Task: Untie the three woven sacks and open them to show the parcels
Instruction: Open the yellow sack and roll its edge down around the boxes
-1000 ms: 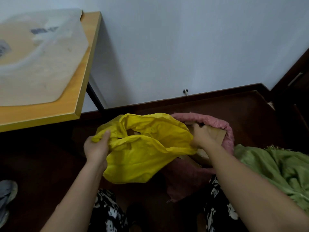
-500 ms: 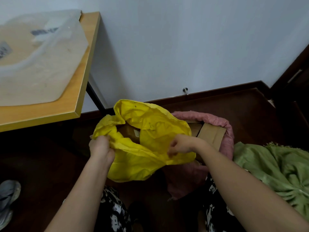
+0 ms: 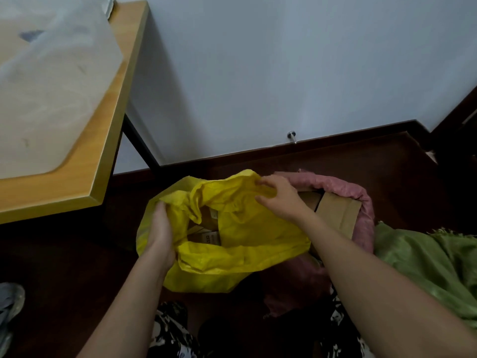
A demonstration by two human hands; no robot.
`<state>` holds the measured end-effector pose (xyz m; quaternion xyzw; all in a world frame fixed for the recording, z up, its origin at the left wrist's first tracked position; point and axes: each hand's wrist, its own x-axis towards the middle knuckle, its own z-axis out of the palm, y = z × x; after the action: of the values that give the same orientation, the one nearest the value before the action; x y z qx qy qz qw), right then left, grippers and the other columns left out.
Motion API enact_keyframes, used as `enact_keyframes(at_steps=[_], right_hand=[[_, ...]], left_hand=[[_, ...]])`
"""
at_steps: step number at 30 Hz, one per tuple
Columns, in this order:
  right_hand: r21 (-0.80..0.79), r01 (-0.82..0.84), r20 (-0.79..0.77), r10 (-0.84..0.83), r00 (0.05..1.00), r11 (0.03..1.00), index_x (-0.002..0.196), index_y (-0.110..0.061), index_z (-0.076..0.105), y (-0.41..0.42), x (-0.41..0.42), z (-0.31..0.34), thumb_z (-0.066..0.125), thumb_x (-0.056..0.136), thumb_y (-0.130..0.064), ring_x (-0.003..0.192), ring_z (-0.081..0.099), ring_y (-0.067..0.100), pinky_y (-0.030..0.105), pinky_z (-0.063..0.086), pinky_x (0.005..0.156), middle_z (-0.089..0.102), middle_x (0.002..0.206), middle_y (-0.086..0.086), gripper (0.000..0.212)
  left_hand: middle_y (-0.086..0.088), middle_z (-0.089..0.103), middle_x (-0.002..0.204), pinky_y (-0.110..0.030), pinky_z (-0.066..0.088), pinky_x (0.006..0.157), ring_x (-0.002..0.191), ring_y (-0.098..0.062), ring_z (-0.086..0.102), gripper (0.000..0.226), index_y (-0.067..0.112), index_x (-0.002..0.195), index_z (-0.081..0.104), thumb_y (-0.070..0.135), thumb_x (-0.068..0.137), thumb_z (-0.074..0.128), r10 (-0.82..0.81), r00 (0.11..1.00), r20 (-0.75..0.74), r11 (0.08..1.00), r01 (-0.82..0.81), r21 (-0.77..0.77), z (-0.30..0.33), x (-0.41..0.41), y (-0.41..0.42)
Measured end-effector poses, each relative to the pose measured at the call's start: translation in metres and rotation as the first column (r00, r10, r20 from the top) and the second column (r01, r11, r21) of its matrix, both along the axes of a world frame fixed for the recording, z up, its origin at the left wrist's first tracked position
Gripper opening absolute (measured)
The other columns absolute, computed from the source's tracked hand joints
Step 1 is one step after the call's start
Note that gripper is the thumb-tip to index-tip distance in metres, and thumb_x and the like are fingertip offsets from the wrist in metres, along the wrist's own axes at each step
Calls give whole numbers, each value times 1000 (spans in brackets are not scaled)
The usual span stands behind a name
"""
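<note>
A yellow woven sack [image 3: 232, 254] stands on the dark floor with its mouth spread, and cardboard parcels [image 3: 206, 236] with a label show inside. My left hand [image 3: 160, 236] grips the sack's left rim. My right hand [image 3: 278, 197] pinches the far rim and pulls it up. Behind it a pink woven sack [image 3: 361, 200] has its rim rolled down round a brown cardboard box [image 3: 338, 215]. A green woven sack [image 3: 426, 262] lies bunched at the right.
A wooden table [image 3: 108, 140] with a translucent plastic sheet [image 3: 51, 81] overhangs at the left on a black leg. A white wall with a door stop [image 3: 292, 136] stands behind. A grey shoe [image 3: 9, 306] lies at the left edge. My patterned trousers [image 3: 170, 332] are below.
My right hand has moved from the near right rim of the yellow sack to its far rim, and the mouth is wider, showing the parcels. My left hand slid lower on the left rim.
</note>
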<state>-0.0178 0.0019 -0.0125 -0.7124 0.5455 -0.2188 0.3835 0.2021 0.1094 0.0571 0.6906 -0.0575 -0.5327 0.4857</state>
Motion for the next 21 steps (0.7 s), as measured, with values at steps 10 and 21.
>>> enact_keyframes(at_steps=[10,21], right_hand=[[135,311,202,-334,921,941,119,-13,62,-24,-7,-2,69,87,-20,93,55,8,14,45,69,59,113,4,34],[429,228,445,-424,789,874,116,-12,67,-46,-9,11,52,94,0,101,61,16,29,54,87,63,107,1,30]], left_hand=[[-23,41,127,-58,34,94,115,-43,43,83,13,133,32,2,58,67,-203,-204,958,893,364,267,-30,-4,-15],[-4,59,116,-47,42,99,108,-27,58,39,23,126,47,30,90,60,-313,-83,946,753,585,301,-58,-6,-69]])
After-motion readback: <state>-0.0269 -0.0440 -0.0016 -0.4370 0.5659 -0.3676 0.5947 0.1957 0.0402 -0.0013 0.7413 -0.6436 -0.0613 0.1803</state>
